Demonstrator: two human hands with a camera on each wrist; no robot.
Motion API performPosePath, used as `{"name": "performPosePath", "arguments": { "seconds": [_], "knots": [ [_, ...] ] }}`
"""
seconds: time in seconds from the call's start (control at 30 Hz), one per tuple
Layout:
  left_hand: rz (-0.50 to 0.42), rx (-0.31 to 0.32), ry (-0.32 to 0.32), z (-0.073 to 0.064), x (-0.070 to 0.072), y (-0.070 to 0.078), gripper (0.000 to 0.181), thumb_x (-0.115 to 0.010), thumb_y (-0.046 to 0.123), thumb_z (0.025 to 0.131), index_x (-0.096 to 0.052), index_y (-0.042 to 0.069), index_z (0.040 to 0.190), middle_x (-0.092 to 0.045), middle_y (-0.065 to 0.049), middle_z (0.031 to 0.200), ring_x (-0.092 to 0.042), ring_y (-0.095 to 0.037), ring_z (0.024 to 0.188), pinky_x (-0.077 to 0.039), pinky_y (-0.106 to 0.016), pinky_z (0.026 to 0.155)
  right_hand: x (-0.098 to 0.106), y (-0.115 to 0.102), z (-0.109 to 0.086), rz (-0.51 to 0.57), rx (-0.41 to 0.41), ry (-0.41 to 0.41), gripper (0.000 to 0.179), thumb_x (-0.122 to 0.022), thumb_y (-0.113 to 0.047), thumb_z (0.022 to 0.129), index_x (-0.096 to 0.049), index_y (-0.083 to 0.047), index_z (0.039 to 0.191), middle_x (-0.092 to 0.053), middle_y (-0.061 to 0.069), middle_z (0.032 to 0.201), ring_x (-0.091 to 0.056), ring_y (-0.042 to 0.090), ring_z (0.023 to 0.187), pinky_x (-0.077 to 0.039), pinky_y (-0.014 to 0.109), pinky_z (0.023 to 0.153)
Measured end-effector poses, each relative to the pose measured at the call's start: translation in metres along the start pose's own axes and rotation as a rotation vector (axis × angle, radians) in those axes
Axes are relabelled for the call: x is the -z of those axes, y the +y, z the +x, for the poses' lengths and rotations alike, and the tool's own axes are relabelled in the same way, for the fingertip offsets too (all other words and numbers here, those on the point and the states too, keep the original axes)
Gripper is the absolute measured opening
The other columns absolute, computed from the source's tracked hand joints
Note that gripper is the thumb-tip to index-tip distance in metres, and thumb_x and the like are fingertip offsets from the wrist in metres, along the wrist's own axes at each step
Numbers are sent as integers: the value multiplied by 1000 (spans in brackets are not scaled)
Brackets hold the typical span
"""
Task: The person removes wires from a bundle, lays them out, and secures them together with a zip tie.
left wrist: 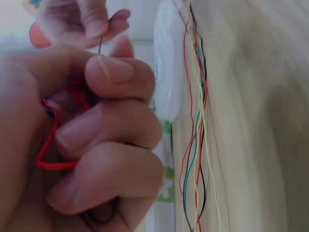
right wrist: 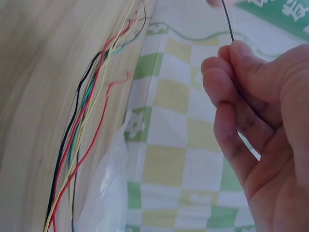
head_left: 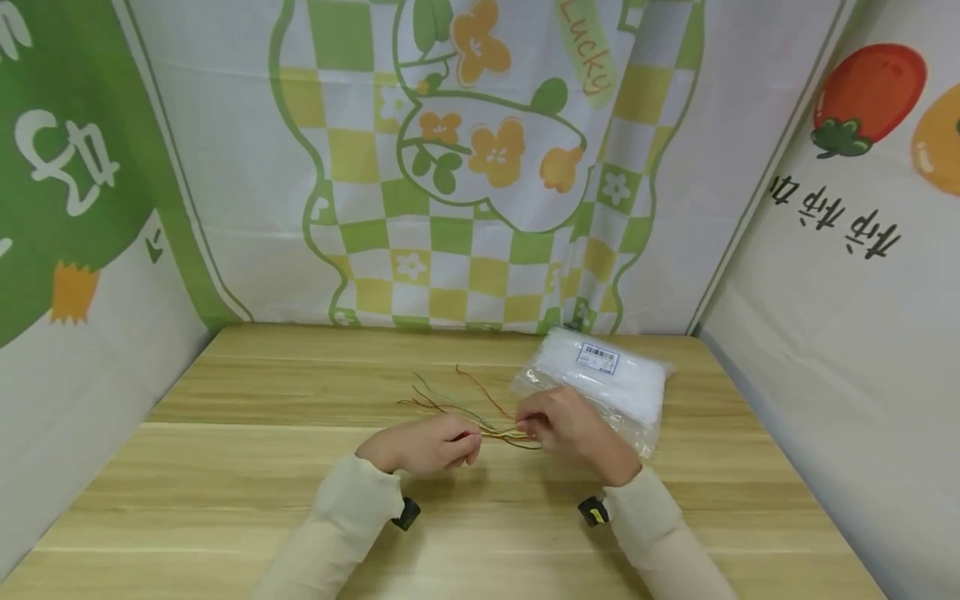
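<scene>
My left hand point(head_left: 427, 443) is curled, with a red cord point(left wrist: 58, 165) looped inside the palm. A thin dark cord point(right wrist: 228, 21) comes out between its thumb and forefinger and runs straight across to my right hand point(head_left: 566, 425), which pinches it between thumb and fingertip. Both hands are held over the table, a short gap apart. Beyond them a loose bundle of thin cords point(left wrist: 196, 120) in red, yellow, green and black lies on the wood. In the head view the hands partly hide this bundle.
A clear plastic bag point(head_left: 637, 387) of white material, with a barcode label point(head_left: 598, 358), lies behind my right hand. The wooden table point(head_left: 255, 467) ends at a printed cloth point(head_left: 487, 275) at the back, with printed walls at both sides. Each wrist wears a small black camera point(head_left: 406, 513).
</scene>
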State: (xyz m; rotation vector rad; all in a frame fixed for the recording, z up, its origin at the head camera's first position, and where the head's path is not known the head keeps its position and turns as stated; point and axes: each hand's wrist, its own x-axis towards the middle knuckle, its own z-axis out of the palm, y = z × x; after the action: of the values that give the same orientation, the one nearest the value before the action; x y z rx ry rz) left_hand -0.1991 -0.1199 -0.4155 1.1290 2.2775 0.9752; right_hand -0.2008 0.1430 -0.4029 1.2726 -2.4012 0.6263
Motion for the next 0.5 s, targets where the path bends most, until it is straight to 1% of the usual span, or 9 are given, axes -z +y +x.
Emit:
{"name": "performPosePath", "arguments": {
  "seconds": [0.07, 0.1, 0.17, 0.23, 0.37, 0.47, 0.5],
  "knots": [
    [4, 34, -1, -2, 2, -2, 42, -37, 17, 116, -67, -2, 93, -42, 8, 58, -36, -4, 51, -39, -21, 60, 1, 4, -1, 1, -7, -9, 15, -82, 0, 87, -75, -11, 80, -71, -5, 72, -59, 1, 65, -51, 18, 63],
    [13, 36, -2, -2, 3, -3, 42, -37, 16, 115, -67, -2, 93, -42, 9, 59, -36, -3, 51, -38, -21, 59, 0, 5, -1, 0, -7, -20, 14, -81, -1, 88, -75, -11, 80, -71, -6, 73, -59, 0, 65, -51, 18, 63],
    [42, 29, 6, -2, 4, -3, 40, -38, 15, 115, -67, 0, 92, -43, 9, 60, -37, -3, 52, -38, -20, 59, -1, 5, 0, 6, -3, -49, 13, -79, -2, 90, -76, -11, 83, -71, -6, 75, -59, -1, 67, -51, 16, 64],
    [67, 7, 20, -2, 3, -2, 38, -39, 13, 114, -66, 3, 89, -44, 10, 62, -38, -2, 54, -40, -20, 61, -1, 0, 1, 27, 2, -83, 10, -78, -5, 93, -77, -12, 86, -73, -6, 77, -59, -2, 68, -51, 15, 65],
    [80, -26, 43, 1, 2, 2, 40, -40, 18, 116, -67, 7, 88, -44, 11, 61, -39, -1, 53, -41, -20, 62, -2, -10, 3, 65, 13, -117, 9, -76, -9, 97, -78, -13, 89, -72, -6, 78, -56, -4, 67, -49, 12, 63],
    [63, -32, 50, -1, 5, 0, 43, -39, 22, 116, -69, 5, 90, -43, 11, 59, -38, -1, 52, -40, -20, 60, 0, -8, 2, 43, 25, -102, 13, -76, -9, 97, -75, -13, 85, -67, -6, 73, -49, -5, 63, -44, 12, 60],
    [56, -22, 58, -2, 6, -1, 43, -39, 21, 116, -69, 6, 90, -42, 11, 59, -37, -1, 51, -40, -20, 59, 1, -5, 1, 32, 17, -89, 14, -76, -8, 96, -74, -13, 83, -65, -6, 71, -49, -5, 63, -44, 13, 60]
  ]
}}
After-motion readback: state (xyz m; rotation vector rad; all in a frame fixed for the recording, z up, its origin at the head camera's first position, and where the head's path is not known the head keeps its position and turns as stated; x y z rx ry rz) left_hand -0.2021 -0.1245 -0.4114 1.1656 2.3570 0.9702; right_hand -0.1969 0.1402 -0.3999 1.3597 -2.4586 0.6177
